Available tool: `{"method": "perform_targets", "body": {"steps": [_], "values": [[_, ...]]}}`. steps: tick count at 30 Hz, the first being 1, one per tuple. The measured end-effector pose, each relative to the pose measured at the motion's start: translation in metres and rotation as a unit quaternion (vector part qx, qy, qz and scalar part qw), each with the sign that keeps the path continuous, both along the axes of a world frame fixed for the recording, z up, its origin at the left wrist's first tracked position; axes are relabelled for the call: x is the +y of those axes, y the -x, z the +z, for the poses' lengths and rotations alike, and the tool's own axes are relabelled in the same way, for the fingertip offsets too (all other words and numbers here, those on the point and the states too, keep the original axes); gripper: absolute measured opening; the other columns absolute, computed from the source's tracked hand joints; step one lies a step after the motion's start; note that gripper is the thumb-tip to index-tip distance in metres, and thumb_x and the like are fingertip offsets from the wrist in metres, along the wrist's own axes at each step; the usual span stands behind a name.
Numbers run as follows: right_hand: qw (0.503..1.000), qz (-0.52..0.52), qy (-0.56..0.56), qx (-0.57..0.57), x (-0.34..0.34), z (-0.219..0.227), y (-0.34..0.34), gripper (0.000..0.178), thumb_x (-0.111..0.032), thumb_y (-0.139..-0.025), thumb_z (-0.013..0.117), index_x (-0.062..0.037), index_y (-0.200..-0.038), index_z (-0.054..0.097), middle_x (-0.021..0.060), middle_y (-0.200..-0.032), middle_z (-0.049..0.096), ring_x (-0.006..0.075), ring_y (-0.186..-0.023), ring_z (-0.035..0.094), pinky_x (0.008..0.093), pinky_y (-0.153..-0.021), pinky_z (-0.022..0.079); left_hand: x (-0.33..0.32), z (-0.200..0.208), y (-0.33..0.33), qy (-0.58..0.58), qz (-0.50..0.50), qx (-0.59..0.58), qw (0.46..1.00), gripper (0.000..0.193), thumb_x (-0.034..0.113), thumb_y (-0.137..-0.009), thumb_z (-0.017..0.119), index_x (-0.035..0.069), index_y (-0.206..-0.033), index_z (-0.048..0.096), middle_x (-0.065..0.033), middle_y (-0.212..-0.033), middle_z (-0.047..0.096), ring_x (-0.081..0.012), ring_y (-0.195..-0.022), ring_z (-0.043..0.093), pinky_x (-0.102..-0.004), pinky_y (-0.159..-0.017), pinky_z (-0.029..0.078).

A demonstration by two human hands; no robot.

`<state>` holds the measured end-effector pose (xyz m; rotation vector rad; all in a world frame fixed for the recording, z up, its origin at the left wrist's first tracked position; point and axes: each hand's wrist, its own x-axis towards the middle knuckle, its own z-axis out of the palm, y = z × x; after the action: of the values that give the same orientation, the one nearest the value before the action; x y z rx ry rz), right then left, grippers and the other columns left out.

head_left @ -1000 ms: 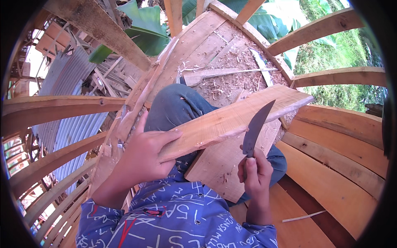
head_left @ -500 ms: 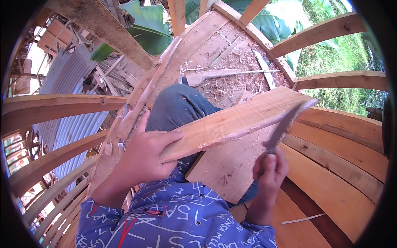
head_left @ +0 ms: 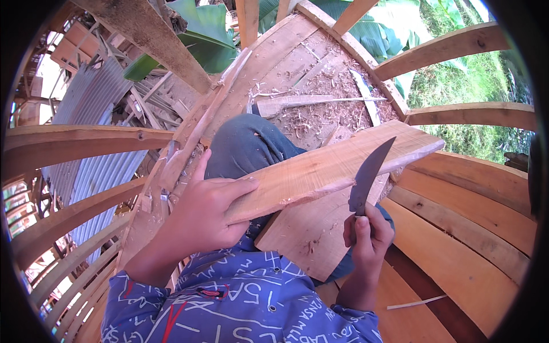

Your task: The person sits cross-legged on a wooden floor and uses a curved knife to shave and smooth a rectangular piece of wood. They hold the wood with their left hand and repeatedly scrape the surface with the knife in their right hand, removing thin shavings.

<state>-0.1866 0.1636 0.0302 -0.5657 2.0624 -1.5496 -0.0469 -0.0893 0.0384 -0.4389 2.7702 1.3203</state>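
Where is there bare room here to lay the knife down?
Bare boards show on the hull planking right of the right hand, above the thin pale sliver. The boat floor ahead is littered with wood shavings. The lap is crowded: the left hand holds the plank across the knee, knife against it.

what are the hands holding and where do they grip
The left hand grips the wooden plank at its near end, fingers over the top face. The right hand holds a dark-bladed knife by its handle, blade against the plank's edge.
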Motion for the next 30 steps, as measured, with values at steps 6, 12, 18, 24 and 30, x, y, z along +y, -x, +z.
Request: {"method": "perform_targets", "body": {"steps": [6,12,18,24,30], "values": [[0.995,0.003,0.014,-0.098,0.001,0.0,-0.007,0.029,-0.016,-0.1,0.047,0.0052,-0.114,0.06,0.0008,-0.059,0.053,0.0043,-0.045,0.044,0.0205,-0.043,0.032,-0.003,-0.003,-0.002,0.006,-0.027,-0.017,0.999,0.045,0.018,-0.067,0.07,0.004,-0.11,0.067,-0.0139,-0.1,0.072,-0.029,-0.096,0.068,-0.0596,-0.116,0.01],[0.986,0.021,0.039,-0.162,0.002,0.0,-0.002,0.031,-0.02,-0.101,0.046,0.0048,-0.112,0.06,0.0016,-0.058,0.052,0.0043,-0.044,0.044,0.0207,-0.042,0.034,-0.002,-0.003,0.0,0.012,-0.028,-0.012,0.999,0.046,0.018,-0.066,0.07,0.005,-0.11,0.067,-0.0137,-0.102,0.071,-0.0287,-0.097,0.068,-0.0593,-0.116,0.011],[0.865,0.1,0.209,-0.446,0.015,-0.003,0.007,0.033,-0.024,-0.102,0.046,0.0045,-0.115,0.058,0.0021,-0.058,0.049,0.0045,-0.041,0.039,0.0208,-0.038,0.032,0.0,-0.003,0.0,0.018,-0.021,-0.021,0.999,0.046,0.017,-0.065,0.07,0.005,-0.11,0.067,-0.0138,-0.098,0.072,-0.0294,-0.096,0.068,-0.0595,-0.116,0.012],[0.956,0.016,0.14,-0.257,0.005,0.001,-0.01,0.035,-0.028,-0.103,0.043,0.0039,-0.108,0.056,0.0031,-0.057,0.048,0.0057,-0.042,0.041,0.0206,-0.04,0.034,0.0,0.001,0.001,0.015,-0.013,-0.021,1.0,0.048,0.016,-0.063,0.07,0.006,-0.11,0.068,-0.0146,-0.092,0.072,-0.0302,-0.092,0.068,-0.0581,-0.116,0.013],[0.997,-0.06,0.026,-0.043,0.001,0.001,-0.001,0.029,-0.018,-0.101,0.044,0.0044,-0.114,0.059,-0.0001,-0.057,0.051,0.0051,-0.044,0.044,0.0213,-0.044,0.036,0.0,0.002,0.001,0.031,-0.013,-0.031,0.999,0.047,0.017,-0.063,0.07,0.005,-0.109,0.069,-0.0143,-0.092,0.072,-0.0301,-0.092,0.068,-0.0571,-0.117,0.014]]}}
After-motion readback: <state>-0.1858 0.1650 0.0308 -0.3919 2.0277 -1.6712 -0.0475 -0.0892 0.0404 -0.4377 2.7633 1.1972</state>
